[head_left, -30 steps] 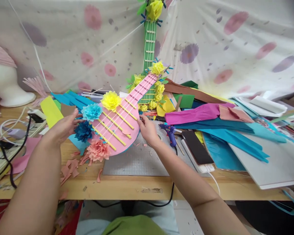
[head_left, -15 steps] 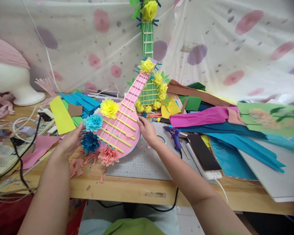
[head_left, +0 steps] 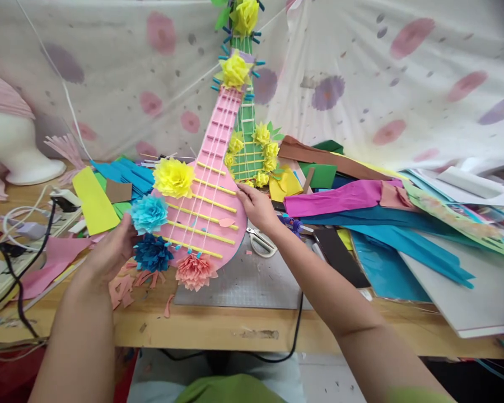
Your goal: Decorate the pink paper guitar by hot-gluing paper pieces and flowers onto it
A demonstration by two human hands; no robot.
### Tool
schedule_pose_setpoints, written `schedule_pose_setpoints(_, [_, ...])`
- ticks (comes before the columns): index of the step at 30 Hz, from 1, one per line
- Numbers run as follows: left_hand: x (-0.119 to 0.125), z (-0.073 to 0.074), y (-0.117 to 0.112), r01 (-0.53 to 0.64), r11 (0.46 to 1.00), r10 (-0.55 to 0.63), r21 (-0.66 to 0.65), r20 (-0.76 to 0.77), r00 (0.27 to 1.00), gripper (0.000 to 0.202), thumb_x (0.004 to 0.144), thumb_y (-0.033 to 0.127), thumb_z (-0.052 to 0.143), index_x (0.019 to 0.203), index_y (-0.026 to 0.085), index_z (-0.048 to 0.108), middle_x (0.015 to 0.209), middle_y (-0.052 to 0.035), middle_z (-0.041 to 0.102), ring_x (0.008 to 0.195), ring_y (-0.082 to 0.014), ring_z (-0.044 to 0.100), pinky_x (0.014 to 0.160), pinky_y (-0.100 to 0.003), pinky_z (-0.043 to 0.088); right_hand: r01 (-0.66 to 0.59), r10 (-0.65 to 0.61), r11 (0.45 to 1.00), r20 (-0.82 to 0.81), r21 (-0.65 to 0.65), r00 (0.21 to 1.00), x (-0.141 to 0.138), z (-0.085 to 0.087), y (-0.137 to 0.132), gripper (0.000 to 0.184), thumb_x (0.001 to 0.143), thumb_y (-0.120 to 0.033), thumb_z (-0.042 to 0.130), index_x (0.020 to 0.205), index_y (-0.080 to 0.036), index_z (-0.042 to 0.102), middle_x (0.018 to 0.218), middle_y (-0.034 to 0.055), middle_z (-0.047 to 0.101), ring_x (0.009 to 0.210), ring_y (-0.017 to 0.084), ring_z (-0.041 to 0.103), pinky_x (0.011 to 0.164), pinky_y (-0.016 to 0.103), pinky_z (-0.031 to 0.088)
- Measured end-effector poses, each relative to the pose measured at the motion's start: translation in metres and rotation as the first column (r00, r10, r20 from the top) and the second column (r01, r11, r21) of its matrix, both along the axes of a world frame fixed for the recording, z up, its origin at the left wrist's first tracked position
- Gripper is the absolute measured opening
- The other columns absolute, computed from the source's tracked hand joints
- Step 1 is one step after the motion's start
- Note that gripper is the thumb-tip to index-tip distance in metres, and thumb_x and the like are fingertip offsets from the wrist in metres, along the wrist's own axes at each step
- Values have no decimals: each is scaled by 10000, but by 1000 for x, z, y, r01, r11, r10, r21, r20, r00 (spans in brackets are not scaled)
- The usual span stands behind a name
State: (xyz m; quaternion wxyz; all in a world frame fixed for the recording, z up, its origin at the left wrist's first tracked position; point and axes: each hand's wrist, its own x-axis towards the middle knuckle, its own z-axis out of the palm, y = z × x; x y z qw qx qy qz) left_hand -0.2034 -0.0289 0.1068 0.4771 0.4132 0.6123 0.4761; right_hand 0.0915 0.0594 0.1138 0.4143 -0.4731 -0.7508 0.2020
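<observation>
A pink paper guitar (head_left: 210, 210) with yellow stick frets and paper flowers stands tilted up over the grey cutting mat (head_left: 252, 280). My left hand (head_left: 111, 252) grips its left edge beside the light blue flower (head_left: 149, 212) and dark blue flower (head_left: 152, 254). My right hand (head_left: 258, 206) holds the body's right edge with closed fingers. A yellow flower (head_left: 173, 177) sits on the upper body, a salmon one (head_left: 195, 270) at the bottom. Its neck ends in a yellow flower (head_left: 234, 70), in front of a green paper guitar (head_left: 247, 134) leaning on the cloth.
Scissors (head_left: 260, 242) lie on the mat under my right wrist. A blue glue gun (head_left: 294, 225) and a dark phone (head_left: 340, 254) are right of it. Coloured paper sheets (head_left: 382, 224) pile up at right. A white foam head (head_left: 12, 151) and cables (head_left: 21, 235) are at left.
Both hands have raised the pink guitar more upright; its neck now points higher and crosses the green guitar. The scissors have come into view below.
</observation>
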Motion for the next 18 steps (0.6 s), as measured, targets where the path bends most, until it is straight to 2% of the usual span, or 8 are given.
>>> schedule_pose_setpoints(2, [-8,2,-11,-5,999,9,-35,116,993,761,646,783,504,1192,256,567,1027,-46,699,964,-245,606,674,-309,496,-66,68,997,74,-27,995,-10,12,13,341,905,-267,421,1173,-217,626,1172,39,659,1099,202,590,936,315,434])
schedule_pose_setpoints(5, [-23,2,-25,-49,993,67,-108,171,983,687,727,776,392,1167,284,582,1015,-20,712,954,-241,612,670,-319,499,-194,206,978,171,-81,964,-30,21,36,338,915,-260,416,1175,-218,627,1181,21,654,1091,183,589,939,294,421])
schedule_pose_setpoints(8, [-33,-1,-33,-32,990,59,-137,191,980,642,799,740,288,1183,307,567,1012,1,715,922,-229,625,675,-322,499,-342,372,926,240,-158,897,-52,22,62,327,909,-233,428,1147,-189,648,1174,18,656,1068,165,591,921,261,423])
schedule_pose_setpoints(10, [-33,-5,-34,21,984,19,-176,221,975,652,821,719,254,1188,278,563,998,-22,717,883,-230,637,680,-330,501,-388,440,894,271,-225,856,-66,19,80,320,904,-221,437,1130,-175,659,1154,17,665,1039,156,600,898,245,431])
schedule_pose_setpoints(13, [-25,-16,-31,116,961,-39,-252,292,956,673,838,693,243,1170,207,569,968,-75,713,837,-233,651,684,-333,510,-350,460,873,335,-340,822,-81,14,104,306,885,-206,475,1115,-185,675,1111,5,686,982,152,620,848,224,451])
schedule_pose_setpoints(16, [-13,-30,-26,203,945,-104,-257,353,930,660,857,657,262,1159,153,562,920,-110,701,839,-222,656,694,-316,522,-308,487,848,407,-431,772,-87,8,123,292,861,-183,515,1084,-219,700,1089,-13,697,916,145,636,797,201,467])
schedule_pose_setpoints(18, [-9,-38,-22,216,933,-109,-286,346,932,627,869,625,296,1146,126,556,891,-119,691,836,-210,658,679,-297,528,-308,522,823,423,-477,741,-89,3,130,281,852,-189,531,1056,-245,716,1065,-31,705,864,136,643,781,195,475])
